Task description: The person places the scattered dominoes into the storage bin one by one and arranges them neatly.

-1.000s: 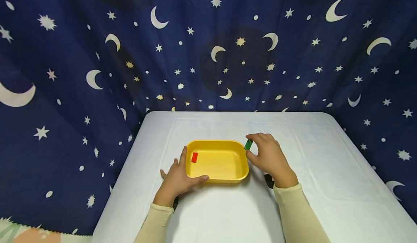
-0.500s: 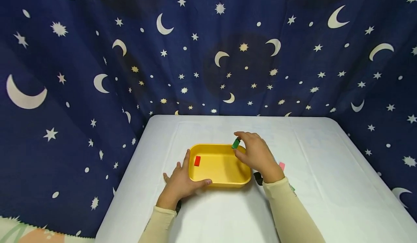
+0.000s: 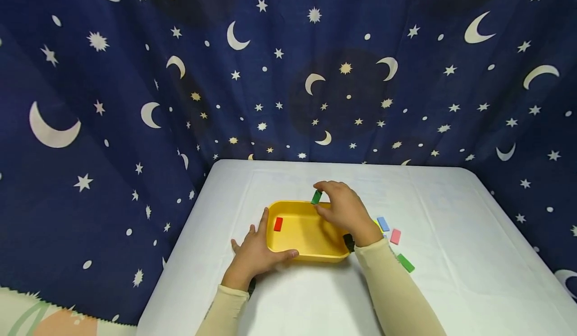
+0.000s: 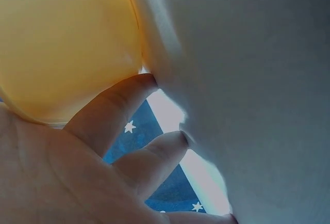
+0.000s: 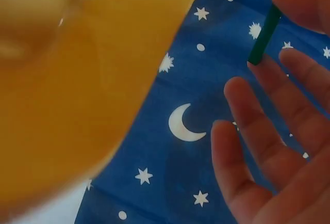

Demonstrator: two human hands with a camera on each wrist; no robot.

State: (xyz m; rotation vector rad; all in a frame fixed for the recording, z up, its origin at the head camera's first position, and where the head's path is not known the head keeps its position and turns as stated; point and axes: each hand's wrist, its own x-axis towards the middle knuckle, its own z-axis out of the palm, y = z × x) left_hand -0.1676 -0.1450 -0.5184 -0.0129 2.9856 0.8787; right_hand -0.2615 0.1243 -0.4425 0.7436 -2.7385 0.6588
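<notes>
A yellow tray [image 3: 311,254] stands on the white table, with a red block [image 3: 278,224] lying inside near its left end. At the tray's front-left corner rests my left hand [image 3: 257,258], its fingers spread and straight, thumb along the front side and index finger along the left. In the left wrist view, the fingertips touch the tablecloth beside the tray wall. My right hand [image 3: 344,207] pinches a small flat green block [image 3: 317,197] on edge between thumb and index finger, above the tray's far rim. The right wrist view shows this green block [image 5: 264,35] edge-on, the other fingers loosely extended.
Right of the tray lie a blue block [image 3: 383,224], a pink block [image 3: 395,236], another green block [image 3: 405,263] and a yellow block [image 3: 377,225], partly covered by the right wrist. A dark blue star-patterned curtain [image 3: 288,85] hangs behind the table.
My right hand has moved left with the green block, from the tray's right end to above its far rim. Blocks behind the right forearm have come into view. The left hand stays at the tray.
</notes>
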